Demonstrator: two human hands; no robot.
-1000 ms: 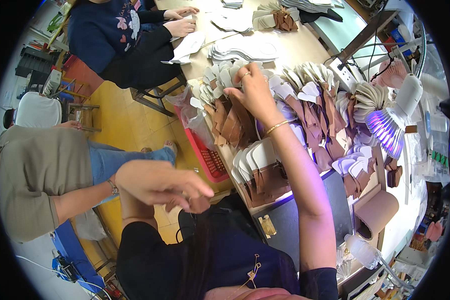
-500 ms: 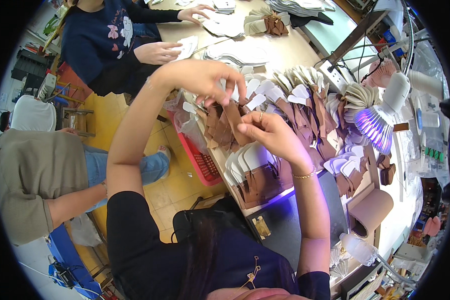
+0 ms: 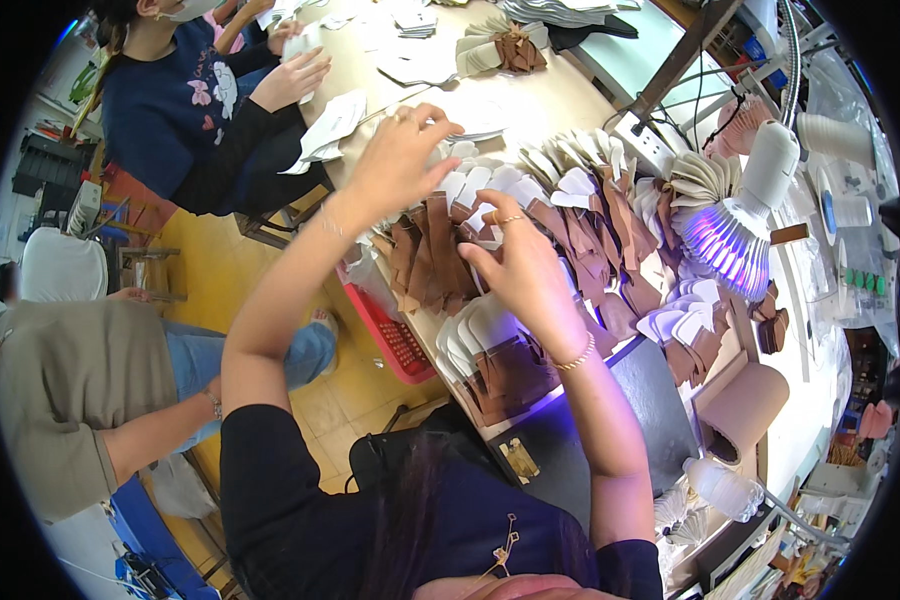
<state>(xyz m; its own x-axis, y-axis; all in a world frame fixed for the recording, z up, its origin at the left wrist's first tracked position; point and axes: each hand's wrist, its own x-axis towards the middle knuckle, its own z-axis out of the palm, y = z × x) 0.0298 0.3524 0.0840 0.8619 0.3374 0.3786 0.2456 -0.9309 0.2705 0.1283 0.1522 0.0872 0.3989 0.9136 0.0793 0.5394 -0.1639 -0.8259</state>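
The nearer right hand has thumb and finger parted, and beyond it the left hand is spread, both apparently empty over flat brown strips with white rounded ends, near the pale tabletop's left edge. The step seems to be arranging strips; next probably calls for a light pinch.

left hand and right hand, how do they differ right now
The left hand is farther from the person's body and farther left; the right hand is closer in. The right hand wears a ring and, at its wrist, a gold-coloured bracelet, while the left hand shows neither. Both are ungloved, with thumb and index finger apart, near the piled brown-and-white pieces.
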